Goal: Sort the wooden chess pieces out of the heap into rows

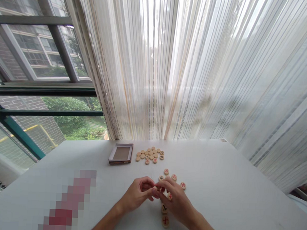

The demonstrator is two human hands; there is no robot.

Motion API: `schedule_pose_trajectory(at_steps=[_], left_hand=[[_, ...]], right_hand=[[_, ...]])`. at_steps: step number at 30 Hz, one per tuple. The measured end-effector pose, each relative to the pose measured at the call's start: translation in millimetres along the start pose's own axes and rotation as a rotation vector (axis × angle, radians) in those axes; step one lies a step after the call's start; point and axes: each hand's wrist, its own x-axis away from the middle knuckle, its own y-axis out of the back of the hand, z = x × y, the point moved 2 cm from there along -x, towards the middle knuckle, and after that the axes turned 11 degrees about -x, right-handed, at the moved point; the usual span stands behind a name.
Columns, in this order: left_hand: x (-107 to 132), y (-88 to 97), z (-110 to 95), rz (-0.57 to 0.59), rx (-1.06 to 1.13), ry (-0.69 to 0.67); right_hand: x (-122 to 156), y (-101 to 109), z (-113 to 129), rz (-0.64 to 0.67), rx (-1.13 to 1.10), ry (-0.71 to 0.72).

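Note:
My left hand (139, 193) and my right hand (177, 198) meet fingertip to fingertip above the table. Both are closed in a pinch around a Chinese chess piece (157, 188), mostly hidden by the fingers. Around my right hand lie more round wooden pieces: a red-marked one (166, 171) at the top, a second red one (174, 177), and another red one (183, 185) to the right. A black-marked piece (161, 178) sits just beyond the fingertips. Below the hand, a black-marked piece (164, 208) and a red-marked piece (165, 221) form a column, partly covered higher up.
Farther back on the white table (207, 164) is a loose cluster of pieces (151, 153), mostly blank side up. An open shallow box (121, 153) stands left of it. Sheer striped curtains (165, 78) hang behind the table, with a window at left. A blurred reddish patch covers the left front.

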Motion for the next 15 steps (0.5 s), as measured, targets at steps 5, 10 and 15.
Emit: schedule_pose_trajectory(at_steps=[5,10,15], left_hand=[[0.5,-0.5,-4.7,-0.023,-0.016,-0.013],[2.0,-1.5,-8.3,-0.026,0.017,-0.072],[2.1,-1.7,-5.7,-0.008,0.069,-0.105]], right_hand=[[-0.6,3.0,2.9,0.005,-0.02,0.001],[-0.8,2.0,0.6,0.004,-0.015,0.0],[2.0,-1.1,-9.1,-0.033,-0.006,0.036]])
